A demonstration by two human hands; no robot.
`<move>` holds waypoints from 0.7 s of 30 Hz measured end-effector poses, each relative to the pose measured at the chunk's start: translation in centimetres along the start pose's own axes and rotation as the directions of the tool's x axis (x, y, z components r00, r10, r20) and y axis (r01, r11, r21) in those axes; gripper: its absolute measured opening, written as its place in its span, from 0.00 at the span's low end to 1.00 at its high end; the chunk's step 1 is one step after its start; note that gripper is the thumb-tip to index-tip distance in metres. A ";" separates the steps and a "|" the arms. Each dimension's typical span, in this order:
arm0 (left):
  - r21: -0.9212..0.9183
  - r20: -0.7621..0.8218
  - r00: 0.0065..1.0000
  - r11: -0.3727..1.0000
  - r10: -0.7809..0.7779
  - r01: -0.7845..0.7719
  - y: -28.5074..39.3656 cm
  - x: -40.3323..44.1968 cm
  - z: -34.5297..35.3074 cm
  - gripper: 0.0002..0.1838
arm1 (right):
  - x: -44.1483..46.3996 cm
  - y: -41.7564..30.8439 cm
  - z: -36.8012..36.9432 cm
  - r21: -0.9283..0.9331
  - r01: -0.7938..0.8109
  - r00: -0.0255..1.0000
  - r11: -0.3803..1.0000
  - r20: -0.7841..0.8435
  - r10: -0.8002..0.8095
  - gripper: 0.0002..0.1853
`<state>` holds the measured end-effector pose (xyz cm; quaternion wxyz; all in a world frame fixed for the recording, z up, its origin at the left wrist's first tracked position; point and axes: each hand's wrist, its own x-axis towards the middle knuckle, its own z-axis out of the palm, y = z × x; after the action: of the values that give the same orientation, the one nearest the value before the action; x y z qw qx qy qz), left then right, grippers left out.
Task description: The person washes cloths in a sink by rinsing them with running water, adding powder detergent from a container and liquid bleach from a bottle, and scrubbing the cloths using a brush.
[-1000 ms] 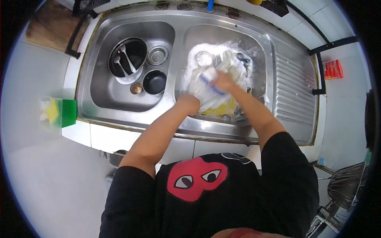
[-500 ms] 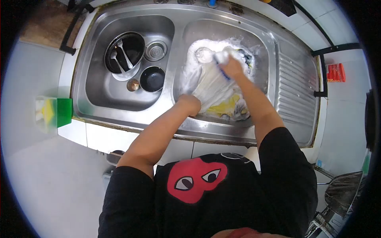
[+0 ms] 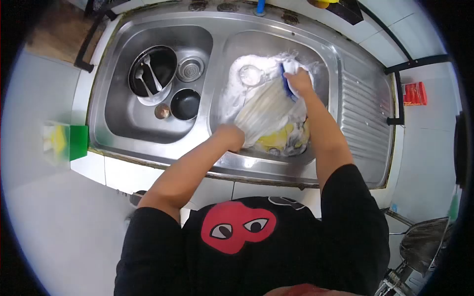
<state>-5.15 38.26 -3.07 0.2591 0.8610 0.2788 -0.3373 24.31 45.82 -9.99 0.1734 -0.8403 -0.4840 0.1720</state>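
Note:
A wet, off-white cloth is stretched across the right sink basin, streaked with suds. My left hand is closed around its near left end, by the basin's front edge. At the far right of the cloth, my right hand grips a blue-and-white scrub brush, partly hidden by fingers and foam. The brush rests on or just above the fabric; I cannot tell which. Beneath and nearer to me lies a bunched yellow cloth with dark and pale patches, soapy too. Thick foam covers the basin's far left part.
In the left basin are a dark pan with a fork and a spoon, a small black pot and a small copper-coloured round item. A ridged drainboard lies right. A green container stands left.
My right hand has moved right with the brush, away from the foamy round patch. My left hand keeps its hold on the off-white cloth. The camera view has shifted slightly.

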 end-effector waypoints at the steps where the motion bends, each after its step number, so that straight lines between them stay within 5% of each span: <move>1: 0.023 0.036 0.999 0.999 0.021 -0.022 0.1 -0.3 -0.6 0.14 | -0.3 -0.9 -1.3 0.158 -0.060 0.997 0.986 0.057 0.052 0.32; 3: -0.141 -0.039 0.998 0.989 0.040 -0.045 -0.5 0.3 -2.9 0.12 | -1.1 -1.5 -4.0 0.442 -0.213 0.971 0.872 0.194 0.139 0.30; 4: -0.260 -0.067 0.998 0.966 -0.015 -0.003 -1.1 1.8 -4.5 0.12 | -0.4 0.0 -3.2 0.508 -0.236 0.951 0.828 0.297 0.088 0.37; 6: -0.359 -0.366 0.886 0.922 -0.285 0.148 -2.9 5.7 -6.4 0.11 | -1.4 0.9 -1.3 0.440 -0.236 0.970 0.866 0.158 0.184 0.40; 7: -0.431 -0.406 0.836 0.884 -0.370 0.182 -3.1 7.1 -6.5 0.12 | -2.3 0.5 -1.2 0.408 -0.236 0.972 0.882 0.079 0.223 0.42; 9: -0.573 -0.458 0.710 0.788 -0.535 0.224 -3.6 11.1 -4.6 0.12 | -3.5 1.0 -1.0 0.457 -0.240 0.969 0.856 0.168 0.182 0.36; 12: -0.535 -0.504 0.738 0.833 -0.448 0.141 -3.1 15.3 -1.4 0.13 | -5.2 1.5 -0.4 0.390 -0.207 0.978 0.897 0.101 0.182 0.35; 15: -0.753 -0.547 0.556 0.658 -0.626 0.000 -4.5 15.8 -2.0 0.13 | -5.4 4.1 0.6 0.213 -0.148 0.989 0.966 0.043 0.142 0.35; 16: -0.946 -0.320 0.616 0.282 -0.720 -0.161 -2.3 7.8 -6.2 0.14 | -5.3 4.3 0.4 0.235 -0.177 0.984 0.956 0.073 0.164 0.34; 19: -0.923 -0.357 0.681 0.355 -0.639 -0.151 -5.3 6.1 -5.7 0.16 | -5.4 3.5 0.2 0.238 -0.215 0.974 0.947 0.122 0.191 0.33; 21: -0.745 -0.471 0.677 0.666 -0.566 0.038 -5.7 8.3 -4.3 0.19 | -5.9 2.1 -0.1 0.214 -0.227 0.971 0.950 0.123 0.204 0.32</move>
<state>-1.87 47.53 -7.84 0.3724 0.6983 0.6058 0.0824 23.18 39.70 -10.16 0.2241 -0.8533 -0.3745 0.2855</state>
